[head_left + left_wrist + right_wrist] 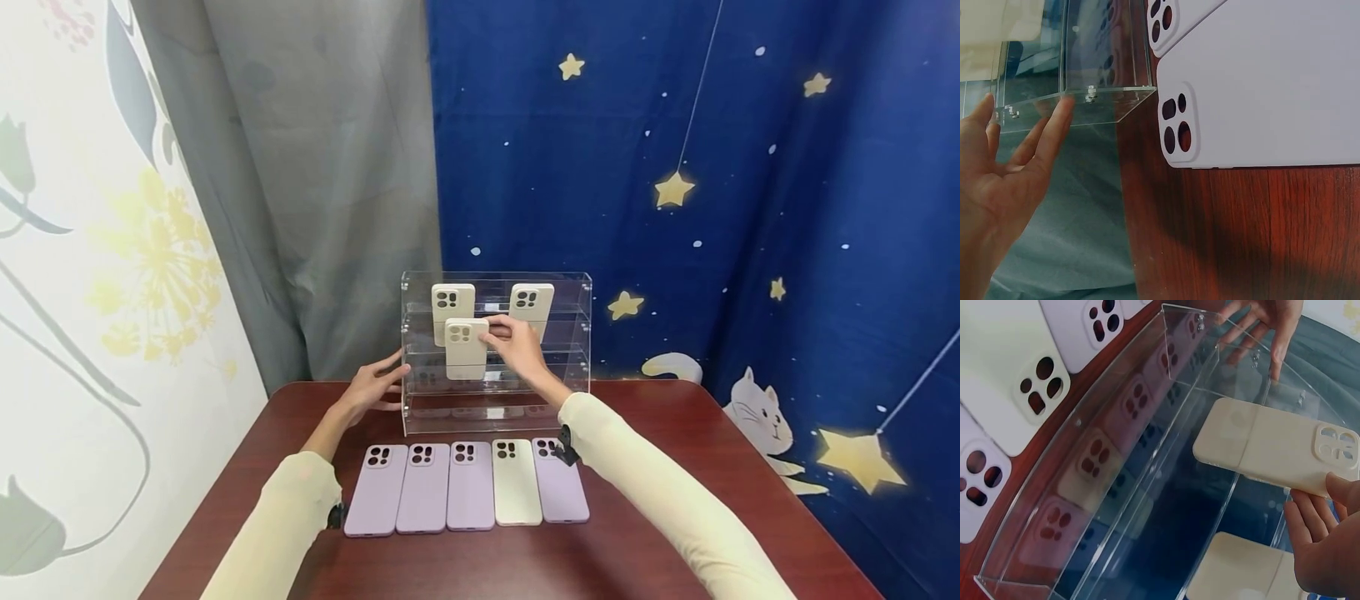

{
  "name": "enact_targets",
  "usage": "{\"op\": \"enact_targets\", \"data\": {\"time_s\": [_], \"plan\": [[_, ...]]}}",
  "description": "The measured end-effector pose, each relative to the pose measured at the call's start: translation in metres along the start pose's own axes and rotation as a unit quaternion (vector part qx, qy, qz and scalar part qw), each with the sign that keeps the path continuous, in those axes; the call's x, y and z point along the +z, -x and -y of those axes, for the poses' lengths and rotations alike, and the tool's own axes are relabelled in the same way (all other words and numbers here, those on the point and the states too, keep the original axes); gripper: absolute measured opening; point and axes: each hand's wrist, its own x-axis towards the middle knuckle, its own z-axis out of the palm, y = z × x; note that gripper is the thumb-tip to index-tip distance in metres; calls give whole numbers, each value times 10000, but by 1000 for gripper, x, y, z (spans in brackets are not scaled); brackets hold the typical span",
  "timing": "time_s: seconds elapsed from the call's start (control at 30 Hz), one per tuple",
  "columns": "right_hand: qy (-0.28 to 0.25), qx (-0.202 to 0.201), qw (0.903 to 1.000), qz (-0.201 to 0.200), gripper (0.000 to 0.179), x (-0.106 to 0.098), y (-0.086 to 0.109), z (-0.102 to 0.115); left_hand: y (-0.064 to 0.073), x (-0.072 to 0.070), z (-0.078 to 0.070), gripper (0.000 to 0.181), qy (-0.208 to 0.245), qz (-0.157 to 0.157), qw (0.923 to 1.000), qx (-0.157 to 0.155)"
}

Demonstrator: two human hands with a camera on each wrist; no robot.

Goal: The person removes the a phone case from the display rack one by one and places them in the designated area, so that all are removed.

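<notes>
A clear acrylic display rack (517, 423) with stepped tiers stands on the table. My right hand (517, 346) pinches a cream phone case (466, 360) by its right edge near the camera cutouts; the case's lower part sits behind a clear tier lip. In the right wrist view, thumb and fingers grip that case's edge. Two more cream phone cases stand on a higher tier, the left one (453, 297) and the right one (532, 300). With fingers fairly straight, my left hand (372, 385) touches the rack's left side panel.
In front of the rack lie several purple phone cases (423, 492) and one pale green-cream case (517, 487), side by side on the reddish-brown table (480, 567). Behind hang a grey curtain (337, 167) and a blue star-patterned curtain (570, 183).
</notes>
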Motion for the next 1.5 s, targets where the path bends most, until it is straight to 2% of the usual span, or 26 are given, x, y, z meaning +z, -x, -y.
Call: {"op": "enact_targets", "data": {"time_s": [0.37, 0.67, 0.9, 1.27, 1.5], "plan": [[365, -130, 9991, -191, 35, -25, 3, 1, 2, -1, 0, 67, -84, 29, 9999, 48], [274, -146, 9992, -264, 34, -43, 6, 2, 1, -1, 2, 65, -44, 47, 10000, -17], [544, -230, 9978, -315, 34, -56, 8, -1, 4, -1, 1, 70, -107, 123, 9998, 69], [455, -323, 9977, -378, 35, -81, 12, 0, 1, 0, 2, 72, -126, 144, 9998, 56], [581, -315, 9969, -429, 35, -93, 16, 0, 0, 0, 3, 72, -143, 132, 9998, 29]]}}
